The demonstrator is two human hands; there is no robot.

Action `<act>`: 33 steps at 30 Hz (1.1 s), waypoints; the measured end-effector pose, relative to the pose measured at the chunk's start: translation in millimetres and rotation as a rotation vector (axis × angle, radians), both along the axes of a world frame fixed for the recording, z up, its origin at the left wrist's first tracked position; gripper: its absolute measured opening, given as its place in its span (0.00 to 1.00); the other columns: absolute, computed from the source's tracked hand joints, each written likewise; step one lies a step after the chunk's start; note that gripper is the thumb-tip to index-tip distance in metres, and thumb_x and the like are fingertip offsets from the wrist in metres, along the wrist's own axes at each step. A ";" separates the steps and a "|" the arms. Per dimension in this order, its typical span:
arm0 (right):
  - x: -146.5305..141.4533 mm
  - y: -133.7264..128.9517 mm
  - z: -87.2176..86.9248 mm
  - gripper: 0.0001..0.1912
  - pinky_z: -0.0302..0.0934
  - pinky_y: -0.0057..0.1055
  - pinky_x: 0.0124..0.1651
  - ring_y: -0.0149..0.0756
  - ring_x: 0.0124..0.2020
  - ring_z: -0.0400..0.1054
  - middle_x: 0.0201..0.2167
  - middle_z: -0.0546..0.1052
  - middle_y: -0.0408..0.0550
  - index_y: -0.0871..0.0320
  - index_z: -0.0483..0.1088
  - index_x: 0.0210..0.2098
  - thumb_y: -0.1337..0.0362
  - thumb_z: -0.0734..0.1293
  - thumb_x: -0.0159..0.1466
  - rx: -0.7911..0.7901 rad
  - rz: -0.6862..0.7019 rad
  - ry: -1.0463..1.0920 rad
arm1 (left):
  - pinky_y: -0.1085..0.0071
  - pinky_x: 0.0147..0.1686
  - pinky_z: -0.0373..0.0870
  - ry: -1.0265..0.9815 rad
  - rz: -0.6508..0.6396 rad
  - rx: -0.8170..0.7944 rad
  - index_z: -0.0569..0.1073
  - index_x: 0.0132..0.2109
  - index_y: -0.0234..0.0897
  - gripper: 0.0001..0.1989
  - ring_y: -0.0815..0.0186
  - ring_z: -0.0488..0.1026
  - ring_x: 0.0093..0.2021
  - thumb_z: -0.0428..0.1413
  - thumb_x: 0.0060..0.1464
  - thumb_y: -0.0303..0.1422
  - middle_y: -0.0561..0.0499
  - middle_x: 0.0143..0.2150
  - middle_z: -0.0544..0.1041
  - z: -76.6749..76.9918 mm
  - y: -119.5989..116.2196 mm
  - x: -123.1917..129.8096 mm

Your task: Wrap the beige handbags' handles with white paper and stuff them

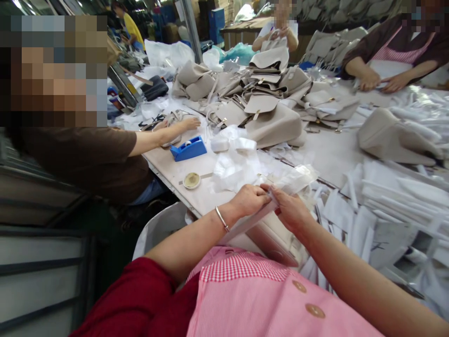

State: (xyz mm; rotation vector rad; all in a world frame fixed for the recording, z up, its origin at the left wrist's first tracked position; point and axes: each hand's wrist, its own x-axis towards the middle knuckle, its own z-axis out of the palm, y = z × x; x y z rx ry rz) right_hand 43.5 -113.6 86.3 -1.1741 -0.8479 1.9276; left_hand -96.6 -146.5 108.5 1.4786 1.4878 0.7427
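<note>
Both my hands meet just above the table's near edge. My left hand (pixel 250 200), below a silver bangle (pixel 221 218), pinches a strip of thin white wrapping (pixel 254 220). From the other side my right hand (pixel 289 208) has its fingers closed on the same wrapping, close to my left fingertips. The wrapping runs down to the left under my left wrist, and a clear, crinkled part spreads beyond my right hand. Below my hands a beige bag (pixel 275 241) lies against my pink apron (pixel 266 299), partly covered by the wrapping.
A blue tape dispenser (pixel 189 150) and a round tape roll (pixel 191 180) lie at the left table edge. Beige bags (pixel 275 124) are heaped mid-table. White strips and sheets (pixel 403 196) cover the right. A co-worker's arm (pixel 150 140) reaches in from the left; other people work across the table.
</note>
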 end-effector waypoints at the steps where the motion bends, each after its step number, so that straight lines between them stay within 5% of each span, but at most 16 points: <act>1: 0.9 2.5 0.0 0.11 0.69 0.28 0.31 0.38 0.33 0.75 0.35 0.82 0.46 0.55 0.78 0.39 0.58 0.72 0.57 0.042 -0.015 -0.019 | 0.73 0.29 0.59 -0.009 -0.005 0.021 0.74 0.24 0.31 0.16 0.70 0.64 0.27 0.51 0.55 0.36 0.54 0.22 0.68 0.0 3.0 1.1; 7: 11.8 29.6 10.2 0.12 0.73 0.39 0.43 0.45 0.43 0.76 0.41 0.80 0.55 0.60 0.74 0.40 0.59 0.70 0.61 0.120 -0.066 0.106 | 0.75 0.29 0.58 -0.131 -0.154 -0.036 0.78 0.36 0.30 0.18 0.71 0.63 0.27 0.52 0.56 0.42 0.55 0.25 0.69 -0.3 -4.9 -24.4; 14: 6.5 40.1 4.7 0.11 0.73 0.40 0.42 0.45 0.39 0.77 0.40 0.80 0.59 0.62 0.73 0.40 0.60 0.68 0.62 0.095 -0.092 0.134 | 0.74 0.25 0.51 0.053 -0.139 -0.051 0.70 0.22 0.32 0.21 0.73 0.57 0.24 0.52 0.55 0.43 0.57 0.19 0.59 -7.7 -8.9 -33.0; 20: 4.6 33.4 5.7 0.10 0.74 0.40 0.40 0.46 0.39 0.77 0.41 0.80 0.60 0.62 0.72 0.41 0.61 0.67 0.62 0.075 -0.094 0.130 | 0.74 0.24 0.52 -0.025 -0.188 -0.028 0.71 0.25 0.32 0.24 0.73 0.58 0.23 0.50 0.56 0.48 0.56 0.20 0.63 -0.2 3.9 -27.6; 26: 15.0 42.9 8.8 0.09 0.74 0.36 0.36 0.46 0.41 0.77 0.43 0.79 0.60 0.62 0.72 0.41 0.63 0.64 0.64 0.040 -0.150 0.150 | 0.74 0.27 0.59 -0.045 -0.341 -0.221 0.77 0.29 0.31 0.28 0.71 0.65 0.24 0.49 0.56 0.53 0.53 0.23 0.73 -1.1 -10.4 -47.2; 33: 10.6 39.5 1.2 0.09 0.73 0.37 0.36 0.44 0.39 0.77 0.42 0.80 0.58 0.60 0.72 0.41 0.62 0.67 0.62 0.043 -0.120 0.166 | 0.72 0.34 0.69 -0.349 -0.157 -0.413 0.79 0.36 0.30 0.23 0.64 0.76 0.33 0.56 0.53 0.49 0.44 0.33 0.81 -9.2 -17.7 -33.4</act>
